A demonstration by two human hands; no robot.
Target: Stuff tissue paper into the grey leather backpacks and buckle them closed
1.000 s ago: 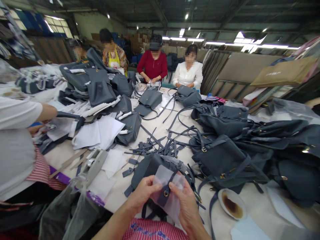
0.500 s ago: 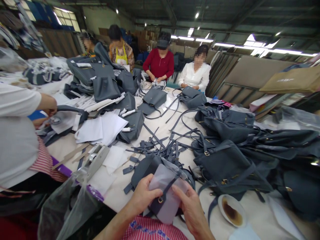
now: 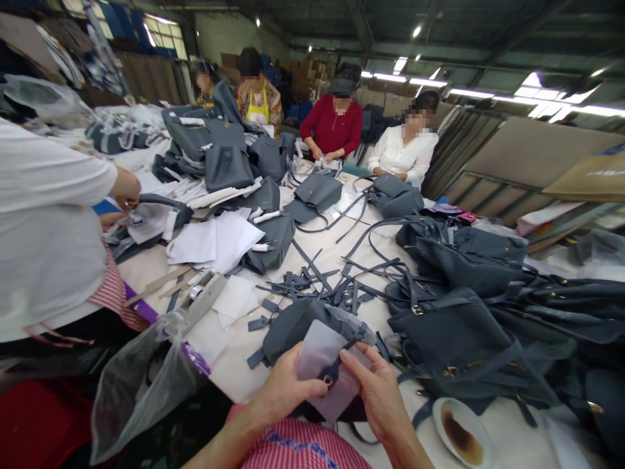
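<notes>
A translucent pale sheet [image 3: 319,345] is held between both hands, low in the middle of the head view. My left hand [image 3: 288,384] is closed on its left edge, the thumb beside a gold buckle [image 3: 327,378] on a dark strap. My right hand [image 3: 374,381] pinches the strap's upper part and the sheet's right side. Just beyond the hands lies a dark blue-grey bag [image 3: 293,326], partly covered by the sheet. Loose dark straps [image 3: 336,286] lie tangled behind that bag.
Dark bags [image 3: 459,339] are heaped on the right, near a dish with brown liquid [image 3: 461,433]. White papers [image 3: 215,241], a metal tape dispenser [image 3: 202,299] and more bags [image 3: 227,163] lie left. A person in white [image 3: 49,221] works at left; several people sit opposite.
The view has swung left, so the scene sits further right. The strap and buckle have shifted in my hands, and the sheet is tilted differently.
</notes>
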